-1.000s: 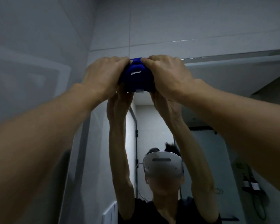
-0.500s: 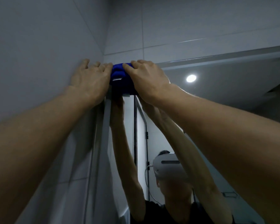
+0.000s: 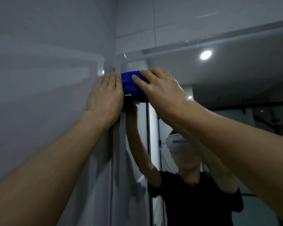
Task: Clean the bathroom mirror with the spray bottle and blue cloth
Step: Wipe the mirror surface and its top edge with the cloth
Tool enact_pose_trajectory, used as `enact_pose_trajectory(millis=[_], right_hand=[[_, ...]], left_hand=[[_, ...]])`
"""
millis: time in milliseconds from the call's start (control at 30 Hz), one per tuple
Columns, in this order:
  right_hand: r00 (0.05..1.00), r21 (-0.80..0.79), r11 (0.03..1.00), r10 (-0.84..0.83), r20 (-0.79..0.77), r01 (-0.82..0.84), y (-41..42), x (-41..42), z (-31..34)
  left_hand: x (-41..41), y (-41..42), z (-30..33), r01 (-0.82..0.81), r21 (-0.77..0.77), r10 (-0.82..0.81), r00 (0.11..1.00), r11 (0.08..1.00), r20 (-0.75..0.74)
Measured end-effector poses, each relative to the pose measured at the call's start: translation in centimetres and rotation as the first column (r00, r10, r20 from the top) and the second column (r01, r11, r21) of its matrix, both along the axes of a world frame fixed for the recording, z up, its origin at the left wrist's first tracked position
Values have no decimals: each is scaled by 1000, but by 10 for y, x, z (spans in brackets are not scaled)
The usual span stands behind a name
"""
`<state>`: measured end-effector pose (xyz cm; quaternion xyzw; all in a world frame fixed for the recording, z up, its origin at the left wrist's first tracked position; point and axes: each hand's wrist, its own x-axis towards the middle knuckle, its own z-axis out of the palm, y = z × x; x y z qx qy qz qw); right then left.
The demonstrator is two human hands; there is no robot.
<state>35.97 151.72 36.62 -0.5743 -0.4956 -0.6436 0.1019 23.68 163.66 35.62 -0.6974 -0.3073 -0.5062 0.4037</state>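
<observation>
Both hands' flat grip (image 3: 104, 93) (image 3: 160, 92) pressing blue cloth (image 3: 132, 88), mirror (image 3: 219, 79) corner

Grey wall tiles (image 3: 47, 46) fill my left and run on above, meeting at a corner. A round ceiling light (image 3: 205, 54) glows in reflection. Lower down I see my white headset (image 3: 175, 141) and black shirt (image 3: 194, 201) reflected.

The blue cloth (image 3: 134, 86) presents as soft, matt, napped fabric with a small pale label at its lower edge, set against the smooth, glossy mirror (image 3: 219, 75) glass, while the adjoining wall tiles (image 3: 47, 79) are pale, smooth and semi-glossy, carrying soft reflections.
</observation>
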Motion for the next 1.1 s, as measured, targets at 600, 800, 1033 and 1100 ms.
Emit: enact_pose_trajectory(millis=[600, 800, 1033, 1100], right_hand=[[989, -140, 982, 120, -82, -130, -9, 8, -251], [982, -205, 962, 169, -79, -182, -24, 5, -324], [965, -251, 935, 220, -143, -251, -30, 7, -402], [957, -258, 927, 233, -170, -272, -31, 9, -420]], left_hand=[[-17, -25, -233, 38, -150, -58, 989, 988, -134], [-22, -32, -305, 78, -251, -125, 976, 965, -180], [-22, -39, -380, 83, -442, -195, 957, 893, -215], [-21, -40, -400, 92, -462, -213, 953, 882, -217]])
